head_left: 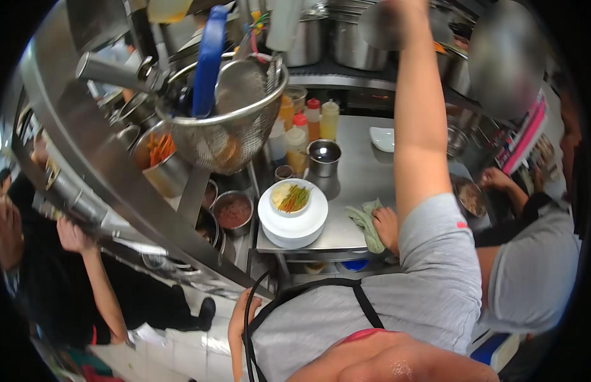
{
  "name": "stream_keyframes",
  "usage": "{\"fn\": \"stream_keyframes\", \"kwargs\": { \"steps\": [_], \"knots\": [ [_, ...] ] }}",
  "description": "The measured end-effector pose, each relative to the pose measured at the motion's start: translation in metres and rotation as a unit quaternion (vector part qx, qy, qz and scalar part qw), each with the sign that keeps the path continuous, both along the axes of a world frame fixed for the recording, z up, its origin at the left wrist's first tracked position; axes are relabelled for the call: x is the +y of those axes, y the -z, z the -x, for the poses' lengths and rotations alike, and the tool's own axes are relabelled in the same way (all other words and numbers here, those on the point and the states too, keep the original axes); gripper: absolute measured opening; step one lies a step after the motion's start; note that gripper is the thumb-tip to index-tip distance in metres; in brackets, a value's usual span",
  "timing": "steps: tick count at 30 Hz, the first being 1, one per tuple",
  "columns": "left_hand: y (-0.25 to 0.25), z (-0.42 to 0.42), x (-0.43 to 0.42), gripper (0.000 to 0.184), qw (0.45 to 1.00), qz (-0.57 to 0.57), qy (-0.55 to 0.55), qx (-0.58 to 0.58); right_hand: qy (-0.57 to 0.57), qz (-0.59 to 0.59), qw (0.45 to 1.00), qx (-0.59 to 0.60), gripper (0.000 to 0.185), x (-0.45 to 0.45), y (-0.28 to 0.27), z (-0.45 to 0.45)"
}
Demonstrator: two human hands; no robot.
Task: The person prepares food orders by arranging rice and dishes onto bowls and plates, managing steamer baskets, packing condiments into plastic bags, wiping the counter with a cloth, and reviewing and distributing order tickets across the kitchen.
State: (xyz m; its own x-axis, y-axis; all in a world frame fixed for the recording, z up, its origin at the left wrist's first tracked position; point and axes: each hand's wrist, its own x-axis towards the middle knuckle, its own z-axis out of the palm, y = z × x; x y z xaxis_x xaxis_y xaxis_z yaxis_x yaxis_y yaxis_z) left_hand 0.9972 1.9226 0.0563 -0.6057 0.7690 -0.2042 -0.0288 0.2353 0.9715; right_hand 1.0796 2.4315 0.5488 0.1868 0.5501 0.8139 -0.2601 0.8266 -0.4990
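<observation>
My right arm stretches up and forward across the steel counter (346, 235). At the top edge my right hand (409, 19) is blurred and partly cut off, beside a blurred dark round disc (379, 27); its grip is unclear. My left hand (244, 304) hangs low by the steel post, its fingers mostly hidden. On the counter before me, a white bowl (275, 207) holding green and orange vegetable strips and something pale sits on stacked white plates (293, 240). Another hand (386, 229), apparently a co-worker's, rests on a green cloth (368, 224).
A strainer (225, 143) hangs at upper left near a steel post (142, 184). Squeeze bottles (330, 121) and a metal cup (324, 157) stand behind the plates. Large pots (359, 41) line the shelf. Co-workers stand close on both sides.
</observation>
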Motion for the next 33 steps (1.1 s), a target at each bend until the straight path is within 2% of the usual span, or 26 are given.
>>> {"fn": "stream_keyframes", "kwargs": {
  "steps": [1, 3, 4, 5, 6, 7, 8, 9, 10, 13, 14, 15, 16, 21, 23, 25, 27, 29, 33],
  "knots": [
    [0.017, -0.003, -0.009, 0.037, 0.999, 0.038, -0.024, -0.014, 0.027, 0.002, 0.999, 0.041, 0.081, -0.018, 0.015, -0.005],
    [0.037, -0.009, -0.029, 0.035, 0.987, 0.142, -0.049, -0.055, -0.093, -0.002, 0.993, 0.066, 0.063, -0.074, 0.05, -0.021],
    [0.027, -0.022, -0.031, 0.041, 0.985, 0.156, -0.067, -0.029, -0.076, -0.062, 0.987, 0.129, 0.047, -0.113, 0.07, -0.026],
    [0.046, -0.022, -0.044, 0.048, 0.981, 0.182, -0.043, 0.054, -0.192, -0.099, 0.966, 0.144, 0.045, -0.124, 0.081, -0.033],
    [0.054, -0.026, -0.049, 0.052, 0.971, 0.224, -0.05, 0.073, -0.276, -0.146, 0.942, 0.126, 0.042, -0.14, 0.101, -0.036],
    [0.047, -0.033, -0.051, 0.055, 0.958, 0.268, -0.063, 0.081, -0.402, -0.188, 0.89, 0.101, 0.039, -0.155, 0.123, -0.036],
    [0.042, -0.04, -0.051, 0.055, 0.95, 0.298, -0.076, 0.064, -0.536, -0.225, 0.811, 0.069, 0.036, -0.174, 0.143, -0.032],
    [0.03, -0.046, -0.052, 0.056, 0.94, 0.326, -0.09, 0.039, -0.53, -0.281, 0.8, 0.014, 0.038, -0.191, 0.162, -0.025],
    [0.041, -0.052, -0.057, 0.057, 0.938, 0.326, -0.092, 0.076, -0.593, -0.331, 0.732, -0.058, 0.037, -0.201, 0.179, -0.017],
    [0.035, -0.071, -0.079, 0.056, 0.946, 0.305, -0.076, 0.083, -0.682, -0.282, 0.656, -0.16, 0.044, -0.245, 0.23, 0.005],
    [0.042, -0.073, -0.092, 0.056, 0.947, 0.298, -0.082, 0.083, -0.707, -0.236, 0.642, -0.179, 0.043, -0.265, 0.246, 0.011],
    [0.023, -0.08, -0.106, 0.055, 0.948, 0.298, -0.104, 0.043, -0.735, -0.167, 0.625, -0.205, 0.039, -0.292, 0.259, 0.013],
    [0.042, -0.085, -0.125, 0.054, 0.94, 0.304, -0.128, 0.083, -0.762, -0.136, 0.581, -0.253, 0.037, -0.315, 0.273, 0.02],
    [0.047, -0.122, -0.242, 0.054, 0.911, 0.317, -0.255, 0.064, -0.798, -0.093, 0.382, -0.457, 0.039, -0.45, 0.33, 0.049],
    [0.047, -0.142, -0.303, 0.053, 0.887, 0.336, -0.313, 0.046, -0.814, -0.033, 0.286, -0.505, 0.037, -0.512, 0.371, 0.066],
    [0.05, -0.172, -0.362, 0.052, 0.85, 0.367, -0.377, 0.032, -0.794, 0.015, 0.221, -0.566, 0.033, -0.579, 0.423, 0.089],
    [0.053, -0.204, -0.415, 0.052, 0.807, 0.406, -0.429, -0.011, -0.75, 0.072, 0.185, -0.631, 0.029, -0.645, 0.487, 0.108],
    [0.051, -0.231, -0.455, 0.053, 0.763, 0.436, -0.476, -0.039, -0.697, 0.184, 0.124, -0.682, 0.028, -0.704, 0.536, 0.122],
    [0.052, -0.249, -0.501, 0.057, 0.764, 0.383, -0.513, -0.078, -0.647, 0.176, 0.074, -0.738, 0.028, -0.795, 0.601, 0.158]
  ]
}}
